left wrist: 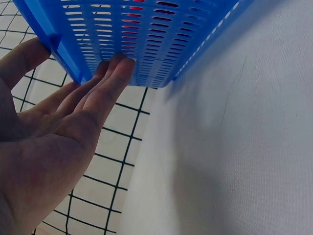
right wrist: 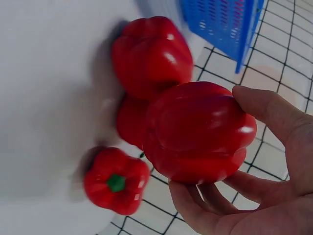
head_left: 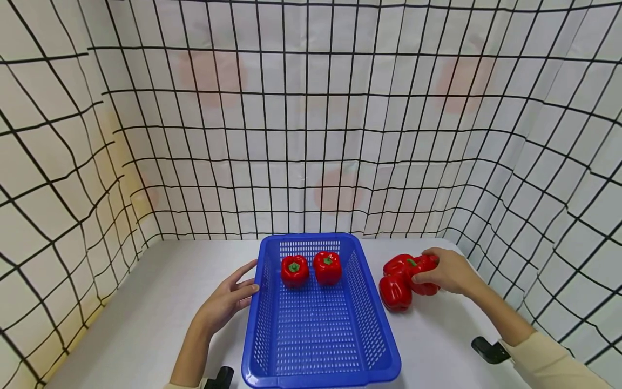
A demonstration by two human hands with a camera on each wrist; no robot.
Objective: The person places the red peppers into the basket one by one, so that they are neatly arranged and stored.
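A blue perforated basket (head_left: 313,335) is set lengthwise on a white table (head_left: 141,308), its far end close to the table's back edge. Near the basket's far edge, a left bell pepper (head_left: 294,272) and a right bell pepper (head_left: 328,268), both red with green stems, are placed side by side. The basket's left side is touched by the left hand (head_left: 224,303), its fingers spread and laid against the outer wall. Toward the table's back right corner, a held red pepper (right wrist: 200,132) is pinched between the thumb and fingers of the right hand (head_left: 451,271). Close by, three more red peppers (right wrist: 152,56) are grouped on the table; whether they are touched by the held one cannot be told. The table is bounded by white walls (head_left: 318,120) crossed with a black grid.
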